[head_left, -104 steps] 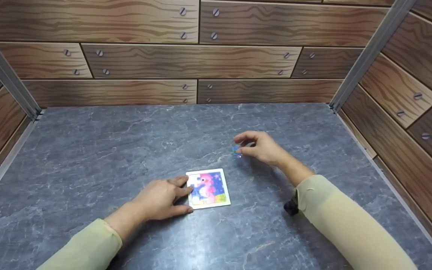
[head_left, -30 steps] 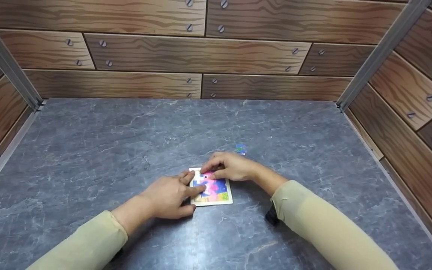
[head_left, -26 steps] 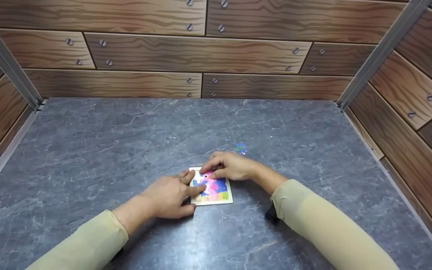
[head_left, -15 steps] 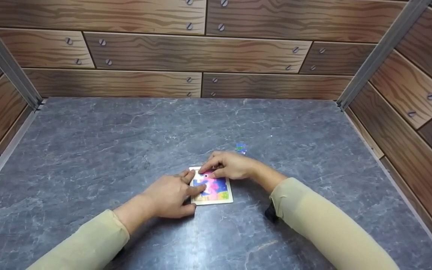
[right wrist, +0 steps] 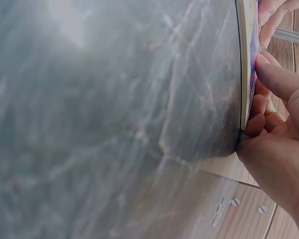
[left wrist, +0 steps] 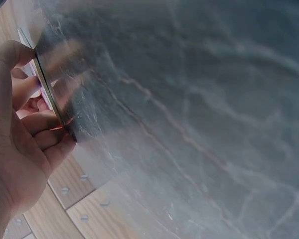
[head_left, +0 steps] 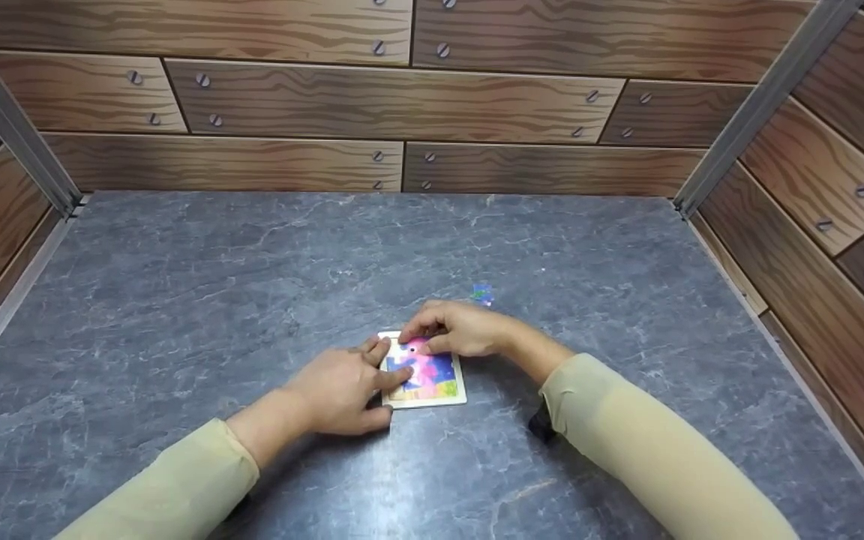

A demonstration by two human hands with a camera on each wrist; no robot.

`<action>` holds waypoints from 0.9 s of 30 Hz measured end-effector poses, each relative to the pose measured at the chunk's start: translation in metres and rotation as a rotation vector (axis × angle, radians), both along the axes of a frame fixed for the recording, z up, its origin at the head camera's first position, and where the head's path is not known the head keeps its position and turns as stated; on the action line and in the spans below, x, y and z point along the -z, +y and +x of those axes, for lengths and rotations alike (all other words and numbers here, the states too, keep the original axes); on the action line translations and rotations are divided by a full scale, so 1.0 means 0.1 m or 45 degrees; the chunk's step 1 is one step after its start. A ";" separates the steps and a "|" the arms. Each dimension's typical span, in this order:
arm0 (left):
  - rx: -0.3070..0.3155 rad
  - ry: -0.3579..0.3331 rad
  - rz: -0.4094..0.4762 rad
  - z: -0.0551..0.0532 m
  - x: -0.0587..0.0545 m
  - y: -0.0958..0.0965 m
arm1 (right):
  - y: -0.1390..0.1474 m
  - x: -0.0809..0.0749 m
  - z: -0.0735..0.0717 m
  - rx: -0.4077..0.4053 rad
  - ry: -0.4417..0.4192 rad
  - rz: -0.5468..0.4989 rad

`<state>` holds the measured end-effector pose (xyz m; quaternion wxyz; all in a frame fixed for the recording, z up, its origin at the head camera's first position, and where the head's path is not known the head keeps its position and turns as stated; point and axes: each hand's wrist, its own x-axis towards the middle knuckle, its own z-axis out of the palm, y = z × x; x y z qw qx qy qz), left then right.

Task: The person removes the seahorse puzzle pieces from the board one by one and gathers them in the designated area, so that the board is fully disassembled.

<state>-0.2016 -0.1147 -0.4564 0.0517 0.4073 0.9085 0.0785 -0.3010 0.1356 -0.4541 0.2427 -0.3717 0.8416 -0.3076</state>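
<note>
A small square jigsaw puzzle (head_left: 443,370) in a white-edged tray lies on the table, its picture a pink figure on blue. My left hand (head_left: 338,391) steadies it from the left. The index finger is stretched over the picture, while the thumb touches the near left corner and the other fingertips are at the far left. From above right, my right hand (head_left: 469,330) has its thumb and bent forefinger on the far part of the picture, pinching a puzzle piece there. The fingers hide most of that piece. Both wrist views show the tray edge-on between the fingertips.
A loose blue and green puzzle piece (head_left: 482,293) lies just beyond the right hand; whether it is one piece or more I cannot tell. The grey marbled table (head_left: 252,277) is bounded by wood-patterned walls (head_left: 289,97) with metal corner posts.
Since 3.5 seconds ago my right hand has moved from beside the loose blue piece to the puzzle, and my left forefinger reaches further over it. In the last second the hands barely move.
</note>
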 end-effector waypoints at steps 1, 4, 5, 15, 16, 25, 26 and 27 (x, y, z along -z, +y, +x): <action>0.000 0.001 0.000 0.00 0.00 0.00 | 0.00 0.00 0.00 0.001 0.000 0.004; -0.001 0.003 0.000 0.00 0.00 0.00 | -0.01 -0.01 -0.01 0.001 0.007 0.014; 0.000 0.005 -0.001 -0.01 0.00 0.00 | -0.01 -0.01 -0.01 0.001 0.009 0.017; -0.008 -0.009 -0.006 0.00 0.00 0.00 | -0.01 -0.04 0.01 0.002 0.017 0.028; -0.009 -0.002 -0.006 0.00 0.00 0.00 | -0.01 -0.05 0.02 0.002 0.022 0.028; 0.006 0.014 0.003 0.00 0.00 0.00 | -0.01 -0.04 0.03 0.000 -0.005 0.009; 0.006 0.012 0.002 0.01 0.00 0.00 | -0.01 -0.04 0.03 0.001 -0.004 0.010; 0.006 0.010 0.002 0.01 0.01 0.00 | -0.01 -0.03 0.03 0.001 -0.005 0.009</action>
